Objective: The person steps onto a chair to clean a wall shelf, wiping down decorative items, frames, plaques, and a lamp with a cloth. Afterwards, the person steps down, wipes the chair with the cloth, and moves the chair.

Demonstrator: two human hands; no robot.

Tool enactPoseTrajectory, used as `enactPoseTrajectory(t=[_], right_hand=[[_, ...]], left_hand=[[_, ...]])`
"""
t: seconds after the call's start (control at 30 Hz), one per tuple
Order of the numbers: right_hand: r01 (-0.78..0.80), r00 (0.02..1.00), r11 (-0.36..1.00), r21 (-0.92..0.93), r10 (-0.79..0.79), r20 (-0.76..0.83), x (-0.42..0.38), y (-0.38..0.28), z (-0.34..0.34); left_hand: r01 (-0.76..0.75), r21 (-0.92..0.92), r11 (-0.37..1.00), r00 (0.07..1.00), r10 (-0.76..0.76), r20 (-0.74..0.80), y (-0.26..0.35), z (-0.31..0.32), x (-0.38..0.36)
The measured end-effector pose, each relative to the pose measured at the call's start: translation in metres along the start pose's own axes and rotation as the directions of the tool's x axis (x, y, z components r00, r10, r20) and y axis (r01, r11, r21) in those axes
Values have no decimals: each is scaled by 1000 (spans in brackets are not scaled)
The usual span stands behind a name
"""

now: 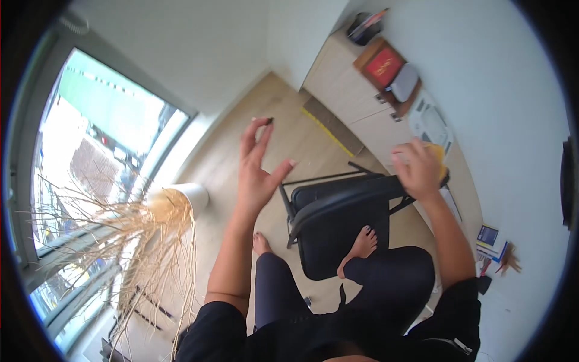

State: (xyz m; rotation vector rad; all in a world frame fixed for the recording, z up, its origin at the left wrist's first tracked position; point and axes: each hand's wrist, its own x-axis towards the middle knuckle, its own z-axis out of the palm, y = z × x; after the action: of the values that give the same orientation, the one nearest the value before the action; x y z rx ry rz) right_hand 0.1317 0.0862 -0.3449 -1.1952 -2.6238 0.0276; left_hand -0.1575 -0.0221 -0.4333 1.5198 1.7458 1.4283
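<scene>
My left hand (259, 166) is raised over the floor with its fingers apart. A small dark spot shows at one fingertip, too small to name. My right hand (417, 172), slightly blurred, has curled fingers against a yellow thing (443, 158), mostly hidden behind it. Below the hands stands a black folding chair (322, 250) with a backrest. My right foot (360, 247) appears to be on its seat, while my left foot (260, 243) is to the left of it.
Along the right wall runs a pale cabinet (374, 130) bearing a wooden tray (363, 59), a grey case (404, 82) and a pen holder (360, 31). Dry branches in a white pot (196, 198) spread beside the window (108, 114). A brown box (333, 123) lies against the cabinet.
</scene>
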Motion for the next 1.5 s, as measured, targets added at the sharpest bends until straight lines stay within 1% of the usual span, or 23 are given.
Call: enactPoseTrajectory(t=[0.07, 0.1, 0.17, 0.2, 0.27, 0.37, 0.47, 0.53, 0.6, 0.67, 0.77, 0.8, 0.83, 0.87, 0.9, 0.97, 1.0, 1.07, 1.13, 1.3, 1.37, 1.43, 1.5], right_hand=[[110, 963, 992, 55, -93, -253, 8, -6, -25], [158, 928, 971, 178, -84, -362, 20, -15, -57], [295, 829, 935, 195, -149, -538, 35, -22, -140], [342, 803, 925, 167, -196, -564, 36, -19, -182], [414, 690, 909, 50, -277, -669, 36, 3, -266], [394, 621, 917, -66, -319, -716, 46, 45, -407], [443, 599, 894, -68, -351, -719, 67, 64, -531], [493, 670, 870, 1, -379, -638, 79, 63, -597], [481, 683, 876, -25, -393, -616, 91, 51, -659], [448, 610, 883, -143, -418, -673, 113, 44, -721], [225, 477, 966, -127, -223, -850, 149, 43, -845], [152, 340, 964, -218, -258, -905, 167, 50, -891], [-27, 311, 958, -286, -264, -913, 179, 56, -938], [-249, 351, 925, -287, -190, -917, 191, 62, -983], [-302, 326, 926, -229, -125, -937, 207, 71, -1018], [-372, 485, 853, -368, -160, -860, 231, 109, -1087], [-389, 492, 842, -374, -154, -857, 239, 115, -1094], [-436, 519, 892, -121, 140, -844, 250, 125, -1101], [-497, 540, 856, -138, 181, -822, 262, 132, -1104], [-583, 604, 784, -211, 245, -758, 281, 146, -1107], [-604, 653, 730, -320, 223, -724, 283, 149, -1108], [-625, 653, 714, -316, 256, -713, 285, 145, -1110], [-641, 652, 703, -308, 287, -702, 287, 143, -1111]], left_hand=[[-159, -65, 985, 971, 168, 168, 90, 10, 30], [-232, -51, 971, 959, 237, 155, 132, 8, 47], [-513, -31, 858, 807, 495, 322, 220, 9, 71], [-563, -22, 826, 780, 540, 316, 262, 11, 77], [-593, -78, 801, 746, 583, 321, 355, 19, 99], [-600, -163, 783, 726, 619, 300, 486, 30, 135], [-536, -282, 796, 753, 602, 265, 593, 16, 177], [-597, -258, 760, 727, 648, 228, 646, -2, 197], [-550, -315, 773, 729, 629, 271, 695, -23, 209], [-561, -301, 771, 734, 631, 249, 740, -47, 214], [-568, -84, 819, 809, 574, 125, 776, -92, 228], [-589, -89, 803, 793, 596, 127, 776, -104, 232], [-537, -52, 842, 831, 538, 139, 772, -113, 236], [-478, -17, 878, 868, 475, 148, 770, -122, 239], [-494, -33, 869, 857, 493, 151, 770, -127, 243], [-337, -53, 940, 919, 341, 197, 765, -134, 247], [-281, -61, 958, 932, 287, 219, 761, -137, 249], [-228, -99, 969, 936, 246, 250, 756, -144, 260], [-248, -137, 959, 928, 276, 249, 759, -148, 266], [-201, -41, 979, 906, 202, 372, 754, -161, 288], [-235, -39, 971, 898, 232, 374, 747, -159, 297], [-268, -45, 962, 887, 265, 378, 744, -155, 303], [-202, -51, 978, 889, 205, 409, 745, -151, 305]])
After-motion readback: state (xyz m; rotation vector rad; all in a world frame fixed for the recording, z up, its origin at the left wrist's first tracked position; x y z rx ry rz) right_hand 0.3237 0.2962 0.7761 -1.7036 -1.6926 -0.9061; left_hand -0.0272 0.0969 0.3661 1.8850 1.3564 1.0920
